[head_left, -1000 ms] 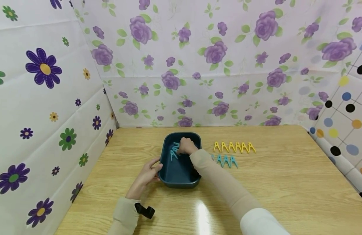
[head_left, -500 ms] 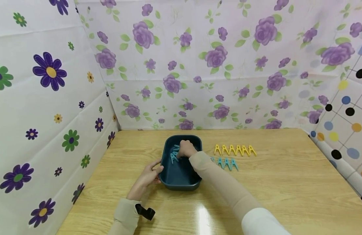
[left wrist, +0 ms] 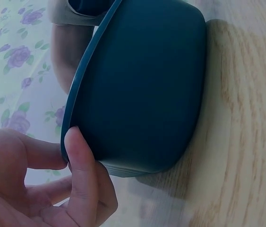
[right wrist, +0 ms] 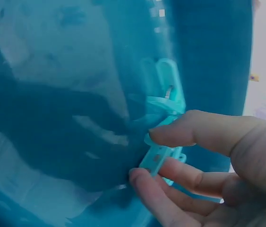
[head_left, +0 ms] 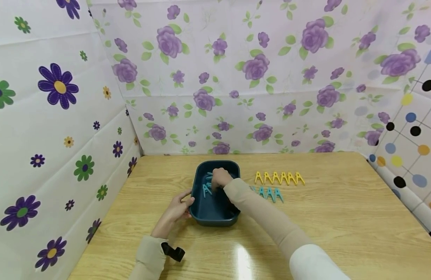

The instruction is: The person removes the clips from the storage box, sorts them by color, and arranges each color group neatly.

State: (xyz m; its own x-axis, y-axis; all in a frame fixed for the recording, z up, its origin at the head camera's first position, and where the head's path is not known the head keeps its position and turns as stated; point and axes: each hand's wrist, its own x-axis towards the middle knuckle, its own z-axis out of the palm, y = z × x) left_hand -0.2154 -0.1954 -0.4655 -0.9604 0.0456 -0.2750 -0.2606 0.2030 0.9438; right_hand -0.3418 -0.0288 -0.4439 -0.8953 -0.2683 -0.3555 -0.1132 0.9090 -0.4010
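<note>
Near the desk's back edge, your right hand (head_left: 220, 178) pinches a blue clip (right wrist: 158, 158) inside the tub (head_left: 212, 214); your left hand (head_left: 177, 210) grips the tub's rim.

Both hands (head_left: 220, 177) forward, fingers curled.

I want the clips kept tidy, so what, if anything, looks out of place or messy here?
Nothing is spilled or damaged. The yellow clips and the teal clips on the table stand in neat rows. Only the teal clips in the bin lie jumbled, where the right hand pinches one while the left hand steadies the dark bin.
</note>
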